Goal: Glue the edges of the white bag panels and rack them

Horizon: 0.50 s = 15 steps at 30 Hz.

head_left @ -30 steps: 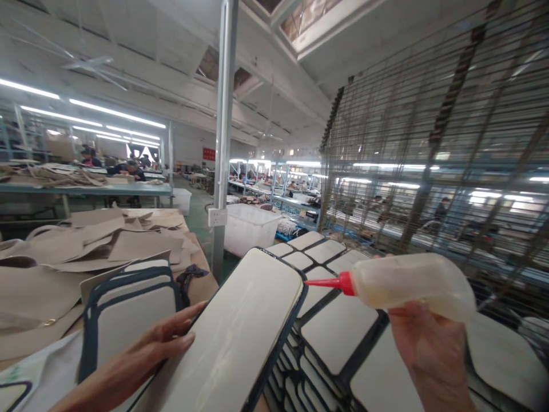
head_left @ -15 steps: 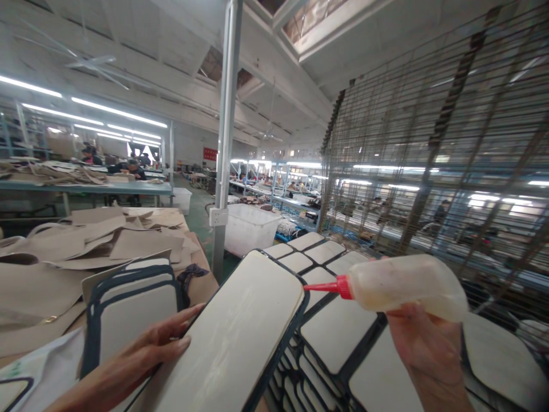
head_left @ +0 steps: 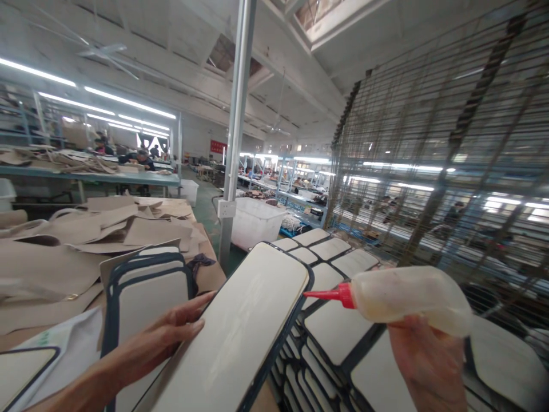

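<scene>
My left hand [head_left: 171, 329] grips the left edge of a long cream panel [head_left: 240, 320] with rounded corners and a dark blue rim, thumb on its face. The panel is tilted up toward me. In my right hand [head_left: 424, 349] lies a translucent squeeze bottle [head_left: 412, 294] with some yellowish liquid inside, held sideways. Its red nozzle [head_left: 328, 294] points left, the tip at the panel's upper right edge; whether it touches, I cannot tell. Behind my left hand stands a stack of similar dark-rimmed panels [head_left: 150, 303].
Beige sheet pieces [head_left: 90, 246] are heaped on the table at left. More cream panels [head_left: 338, 329] lie in rows at right, beside a tall wire rack [head_left: 407, 131]. A metal post [head_left: 235, 126] and a white bin [head_left: 257, 220] stand ahead. People sit at far benches.
The view has shifted slightly left, so the surroundings appear further right. The nozzle tip has moved a little down along the panel's right edge. Both hands keep their holds.
</scene>
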{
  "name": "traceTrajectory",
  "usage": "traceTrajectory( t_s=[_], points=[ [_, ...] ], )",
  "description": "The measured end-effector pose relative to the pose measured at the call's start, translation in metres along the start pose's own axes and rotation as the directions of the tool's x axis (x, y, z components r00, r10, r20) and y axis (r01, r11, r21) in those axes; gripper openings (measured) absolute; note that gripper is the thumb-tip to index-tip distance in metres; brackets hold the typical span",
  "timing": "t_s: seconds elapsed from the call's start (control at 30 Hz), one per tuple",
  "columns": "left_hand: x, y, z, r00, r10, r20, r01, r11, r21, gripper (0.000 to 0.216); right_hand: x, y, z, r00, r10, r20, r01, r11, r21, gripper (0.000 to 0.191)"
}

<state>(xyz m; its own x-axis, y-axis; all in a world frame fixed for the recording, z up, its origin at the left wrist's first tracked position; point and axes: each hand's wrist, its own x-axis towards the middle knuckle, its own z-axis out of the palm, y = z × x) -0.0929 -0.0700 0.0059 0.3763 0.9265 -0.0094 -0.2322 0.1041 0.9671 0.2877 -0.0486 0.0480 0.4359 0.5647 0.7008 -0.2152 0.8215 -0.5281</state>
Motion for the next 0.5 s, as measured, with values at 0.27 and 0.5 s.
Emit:
traceTrajectory(
  t_s=[0.27,0.5],
  points=[
    [0.006,-0.006,-0.003,0.998,-0.025,-0.06,0.026,1.0,0.005,0.067,-0.011,0.002,0.002,0.999,0.037,-0.006,-0.037,0.999,-0.019,0.052],
    [0.006,0.003,0.009,1.0,0.001,-0.022,-0.001,1.0,0.002,0.071,-0.021,-0.003,0.011,0.995,0.092,-0.034,-0.093,0.995,-0.019,0.061]
  ],
)
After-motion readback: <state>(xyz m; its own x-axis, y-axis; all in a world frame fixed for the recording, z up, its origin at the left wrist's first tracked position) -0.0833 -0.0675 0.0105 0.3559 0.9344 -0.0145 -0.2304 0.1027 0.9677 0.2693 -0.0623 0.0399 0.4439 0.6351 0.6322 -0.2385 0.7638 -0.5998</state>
